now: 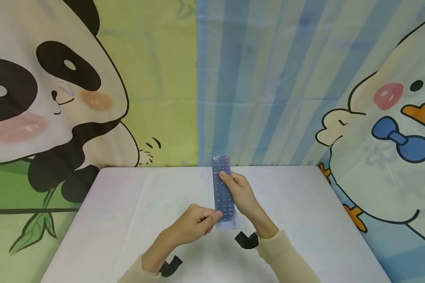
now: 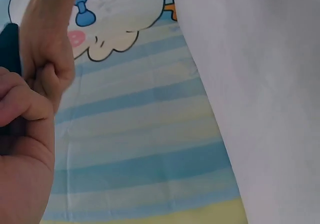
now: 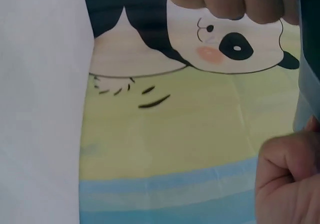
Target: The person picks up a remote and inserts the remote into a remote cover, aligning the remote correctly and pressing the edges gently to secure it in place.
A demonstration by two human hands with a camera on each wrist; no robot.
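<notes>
A long dark remote control (image 1: 222,192) with rows of small buttons stands tilted upward over the white table. Clear plastic (image 1: 226,225) extends past its lower end like a loose sleeve. My right hand (image 1: 242,194) grips the remote along its right side, thumb lying across the front near the upper buttons. At the bottom left corner my left hand (image 1: 193,222) pinches the plastic-covered end between thumb and fingers. In the right wrist view, the remote (image 3: 311,34) shows only as a dark strip at the right edge. My left hand (image 2: 25,159) partly hides it in the left wrist view.
The white table (image 1: 163,188) spreads beneath both hands. Behind it hangs a printed cloth with a panda (image 1: 102,78) on the left, blue stripes (image 1: 233,78) in the middle and a white bird (image 1: 382,169) on the right. Black straps (image 1: 246,239) hang at both wrists.
</notes>
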